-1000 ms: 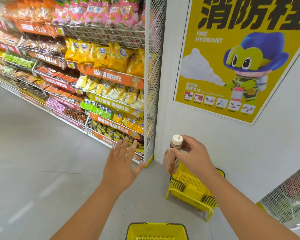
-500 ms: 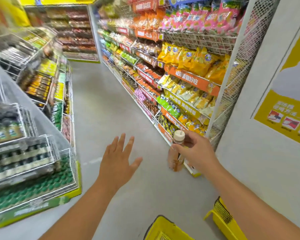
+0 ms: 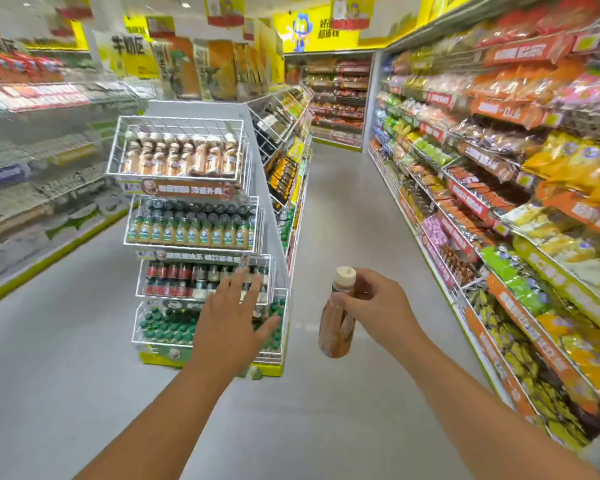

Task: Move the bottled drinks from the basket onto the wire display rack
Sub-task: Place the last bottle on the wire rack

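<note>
grey shop aisle, snack shelves (image 3: 520,188) along the right, wire display rack (image 3: 194,220) at the gondola's end, right hand (image 3: 374,306) gripping a brown bottle (image 3: 336,323), left hand (image 3: 232,313) spread wide

My left hand (image 3: 231,315) hung flat with fingers spread and straight, holding nothing, out to the left of the brown plastic drink bottle with a cream cap (image 3: 338,315). My right hand (image 3: 378,303) pinched that bottle's neck, forearm extended forward.

Brown bottle (image 3: 336,327) (cream cap (image 3: 344,276))
</note>
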The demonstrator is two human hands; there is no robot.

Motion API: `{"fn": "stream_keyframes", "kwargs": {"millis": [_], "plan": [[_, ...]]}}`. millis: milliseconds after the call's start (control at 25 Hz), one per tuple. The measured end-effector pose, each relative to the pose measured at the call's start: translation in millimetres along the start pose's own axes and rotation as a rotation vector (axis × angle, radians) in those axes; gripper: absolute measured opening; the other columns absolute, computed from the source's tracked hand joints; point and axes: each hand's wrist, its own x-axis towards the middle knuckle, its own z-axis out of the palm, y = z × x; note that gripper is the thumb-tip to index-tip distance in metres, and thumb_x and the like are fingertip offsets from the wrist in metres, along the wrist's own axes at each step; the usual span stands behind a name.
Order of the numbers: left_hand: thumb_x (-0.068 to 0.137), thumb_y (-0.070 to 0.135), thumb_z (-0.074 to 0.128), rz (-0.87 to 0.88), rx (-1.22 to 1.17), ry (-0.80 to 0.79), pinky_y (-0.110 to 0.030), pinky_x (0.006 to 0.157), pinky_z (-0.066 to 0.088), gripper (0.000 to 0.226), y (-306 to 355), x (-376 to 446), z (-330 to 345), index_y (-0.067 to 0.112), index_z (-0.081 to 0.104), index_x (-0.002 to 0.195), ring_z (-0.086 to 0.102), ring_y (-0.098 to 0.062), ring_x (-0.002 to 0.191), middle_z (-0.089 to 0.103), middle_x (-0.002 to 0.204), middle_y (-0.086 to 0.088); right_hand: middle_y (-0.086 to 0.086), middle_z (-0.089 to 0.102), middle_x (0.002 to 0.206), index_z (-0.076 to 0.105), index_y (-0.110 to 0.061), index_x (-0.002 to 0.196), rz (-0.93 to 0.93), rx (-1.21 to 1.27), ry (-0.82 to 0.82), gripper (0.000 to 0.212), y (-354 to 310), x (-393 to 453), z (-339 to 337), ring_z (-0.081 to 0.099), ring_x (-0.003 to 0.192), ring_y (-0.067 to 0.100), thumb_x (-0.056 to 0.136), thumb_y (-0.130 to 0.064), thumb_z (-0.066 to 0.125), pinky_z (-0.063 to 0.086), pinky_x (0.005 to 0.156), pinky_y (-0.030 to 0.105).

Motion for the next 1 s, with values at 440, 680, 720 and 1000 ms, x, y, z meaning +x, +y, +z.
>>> {"fn": "stream_keyframes", "kwargs": {"millis": [440,680,720,1000], "plan": [[0.097,0.073,0.030,-0.084,0.057,-0.002,-0.048,0.127,0.012,0.082,-244.9,124.0,-25.1,0.033,0.003,0.163,0.000,-0.027,0.159,-0.002,0.172,-0.003,-0.009,0.076,0.091,0.075,-0.031,0.095,-0.065,0.052,-0.052,0.021,-94.1,162.5,240.1,0.071,0.088,0.010,0.080,-0.019,0.084,0.056,0.076,0.029],[0.097,0.072,0.031,-0.123,0.038,0.001,-0.047,0.128,0.007,0.082,-313.6,207.6,-1.3,0.035,-0.001,0.163,-0.007,-0.024,0.158,-0.009,0.172,-0.001,-0.010,0.077,0.092,0.077,-0.027,0.104,-0.081,0.060,-0.130,0.025,-93.5,260.2,314.1,0.072,0.089,0.009,0.081,-0.020,0.085,0.056,0.076,0.027],[0.097,0.072,0.031,-0.129,0.040,-0.003,-0.046,0.128,0.006,0.082,-323.0,224.5,4.4,0.035,-0.001,0.163,-0.007,-0.023,0.158,-0.009,0.172,-0.001,-0.011,0.077,0.091,0.076,-0.027,0.104,-0.084,0.057,-0.139,0.026,-91.1,280.1,322.7,0.072,0.087,0.008,0.081,-0.020,0.085,0.055,0.076,0.026],[0.096,0.075,0.023,-0.171,0.092,-0.013,-0.046,0.129,0.004,0.082,-374.3,353.4,47.7,0.038,-0.009,0.161,-0.012,-0.021,0.158,-0.016,0.171,0.002,-0.011,0.077,0.090,0.076,-0.027,0.102,-0.127,0.088,-0.162,0.024,-74.3,433.0,380.7,0.072,0.087,0.008,0.081,-0.023,0.085,0.058,0.079,0.031]]}}
